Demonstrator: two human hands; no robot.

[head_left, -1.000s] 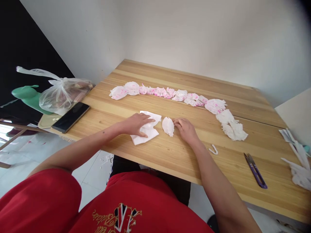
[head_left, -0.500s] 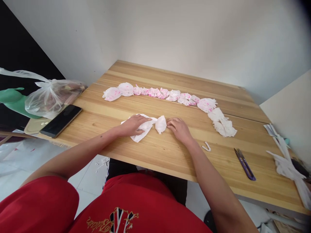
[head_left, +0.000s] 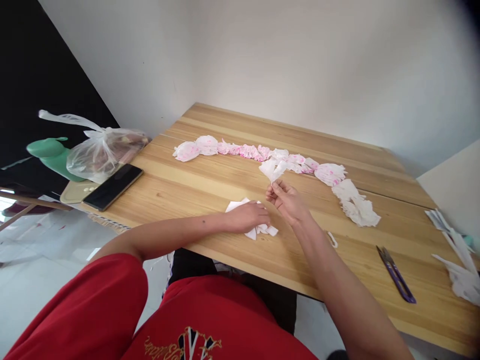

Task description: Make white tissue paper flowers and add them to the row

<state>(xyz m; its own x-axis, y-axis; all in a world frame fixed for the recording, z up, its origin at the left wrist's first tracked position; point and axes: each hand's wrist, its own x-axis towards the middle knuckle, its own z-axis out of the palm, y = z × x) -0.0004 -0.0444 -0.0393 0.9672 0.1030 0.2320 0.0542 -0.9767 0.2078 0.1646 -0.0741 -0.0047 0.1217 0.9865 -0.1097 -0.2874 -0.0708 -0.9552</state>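
Note:
My right hand point(head_left: 287, 200) pinches a small folded white tissue piece point(head_left: 273, 170) and holds it up above the wooden table point(head_left: 210, 185). My left hand point(head_left: 248, 218) lies curled over a white tissue sheet point(head_left: 258, 230) near the table's front edge, pressing it down. Behind both hands a row of tissue flowers with pink spots point(head_left: 262, 154) runs across the table. It ends on the right in plain white crumpled tissue point(head_left: 356, 205).
A black phone point(head_left: 113, 186) lies at the table's left edge beside a tied plastic bag point(head_left: 101, 152) and a green object point(head_left: 52, 155). Purple thread snips point(head_left: 396, 274) and a small white loop point(head_left: 332, 239) lie to the right. White strips point(head_left: 455, 260) are heaped at the far right.
My right hand has lifted the folded tissue piece off the table and raised it. My left hand has gathered the flat tissue sheet closer to the front edge.

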